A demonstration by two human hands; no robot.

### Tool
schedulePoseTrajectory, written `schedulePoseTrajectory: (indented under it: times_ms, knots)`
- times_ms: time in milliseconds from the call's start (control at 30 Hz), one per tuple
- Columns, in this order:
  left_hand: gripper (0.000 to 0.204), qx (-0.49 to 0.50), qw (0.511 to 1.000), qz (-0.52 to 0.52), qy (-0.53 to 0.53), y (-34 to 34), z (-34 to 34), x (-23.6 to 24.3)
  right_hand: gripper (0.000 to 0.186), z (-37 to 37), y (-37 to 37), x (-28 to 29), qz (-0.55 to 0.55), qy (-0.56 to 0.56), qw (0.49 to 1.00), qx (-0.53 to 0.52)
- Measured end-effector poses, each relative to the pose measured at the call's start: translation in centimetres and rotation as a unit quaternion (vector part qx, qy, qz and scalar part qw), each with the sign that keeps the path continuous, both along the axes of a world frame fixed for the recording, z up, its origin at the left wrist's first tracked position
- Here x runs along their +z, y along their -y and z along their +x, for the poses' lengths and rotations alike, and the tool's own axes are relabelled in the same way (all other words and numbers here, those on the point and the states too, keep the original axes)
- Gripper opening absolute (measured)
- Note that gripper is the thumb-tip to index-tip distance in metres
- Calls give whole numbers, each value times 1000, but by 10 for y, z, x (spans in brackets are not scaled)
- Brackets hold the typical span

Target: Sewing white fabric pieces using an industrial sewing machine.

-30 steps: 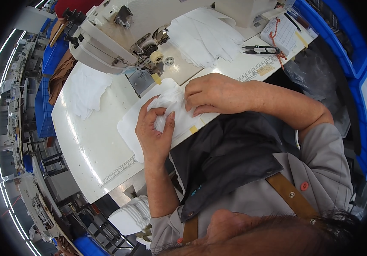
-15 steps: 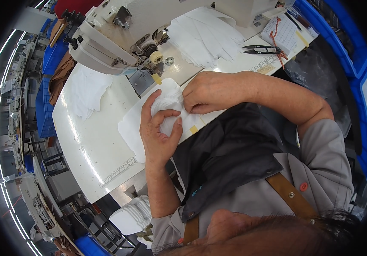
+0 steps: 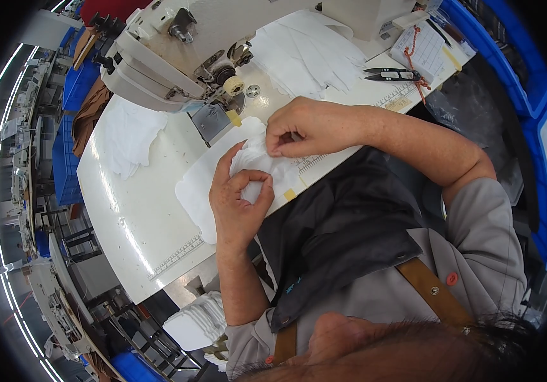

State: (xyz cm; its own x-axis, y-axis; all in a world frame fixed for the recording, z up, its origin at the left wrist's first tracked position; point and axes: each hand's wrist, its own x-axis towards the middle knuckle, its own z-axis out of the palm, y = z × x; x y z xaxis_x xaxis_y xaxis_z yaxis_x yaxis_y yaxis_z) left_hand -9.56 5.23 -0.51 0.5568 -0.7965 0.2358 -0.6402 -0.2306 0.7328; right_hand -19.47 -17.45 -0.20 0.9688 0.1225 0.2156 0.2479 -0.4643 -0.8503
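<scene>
A gathered white fabric piece (image 3: 258,153) lies between my hands at the table's near edge, on top of a flat white fabric piece (image 3: 192,191). The thumb and index finger of my left hand (image 3: 238,197) meet in a ring and pinch the gathered piece's near side. Another finger of that hand stretches along its left side. My right hand (image 3: 315,130) is closed, its fingertips pinching the right edge of the gathered fabric. What lies inside its curled fingers is hidden. Just beyond both hands stands the sewing machine (image 3: 159,67), its roller and needle area close to the fabric.
White cut pieces (image 3: 305,54) are spread behind the machine's work area, and more white pieces (image 3: 134,134) lie at left. Black thread snips (image 3: 391,74) with an orange cord rest by a paper sheet (image 3: 423,54). A white stack (image 3: 197,321) sits below the table edge. Blue bins (image 3: 544,159) stand at right.
My right hand has shifted slightly up and left along the fabric, uncovering the ruler strip on the table edge. My left thumb and index finger have closed together.
</scene>
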Motion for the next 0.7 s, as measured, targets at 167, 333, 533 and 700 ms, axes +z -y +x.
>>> schedulePoseTrajectory:
  times_ms: [167,333,533,700]
  knots:
    - [5,22,998,-19,-60,-3,7,0,13,-17,3,3,-47,34,998,15]
    - [4,12,997,-36,-70,-4,9,-2,13,-20,-14,-4,-258,192,946,43]
    - [4,7,997,-34,-69,-3,9,-1,13,-14,-10,7,-313,175,931,74]
    - [4,16,997,-48,-60,-3,8,0,14,-10,-7,5,-253,131,955,84]
